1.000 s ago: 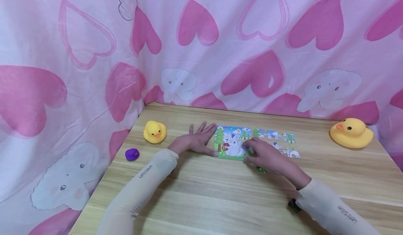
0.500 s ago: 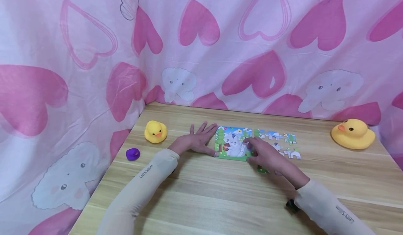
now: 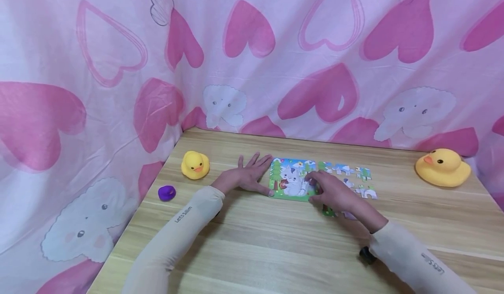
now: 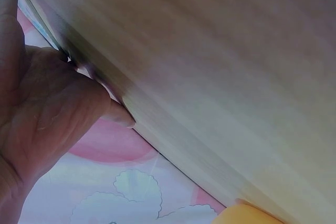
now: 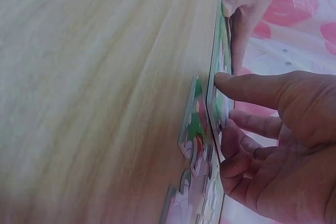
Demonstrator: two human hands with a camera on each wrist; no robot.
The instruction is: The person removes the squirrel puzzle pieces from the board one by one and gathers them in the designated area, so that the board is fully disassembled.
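A jigsaw puzzle (image 3: 293,181) with a pale squirrel-like animal and green trees lies flat on the table, its outline rectangular. My left hand (image 3: 252,178) rests at its left edge with fingers spread, the thumb by the near left corner. At the opposite side, my right hand (image 3: 332,191) holds the puzzle's right part, thumb at the near edge. In the right wrist view the curled fingers (image 5: 236,163) meet its right edge and cover part of it. Loose puzzle pieces (image 3: 363,173) lie to the right, some partly behind my right hand.
A small yellow duck (image 3: 194,166) and a purple toy (image 3: 167,193) stand left of my left hand. A larger yellow duck (image 3: 442,168) sits at the far right. Behind the table (image 3: 252,250) hangs a pink heart-patterned curtain (image 3: 252,97).
Both hands stay almost in place at the puzzle. The head view shifts very slightly, and a bit more of the loose pieces below my right hand shows.
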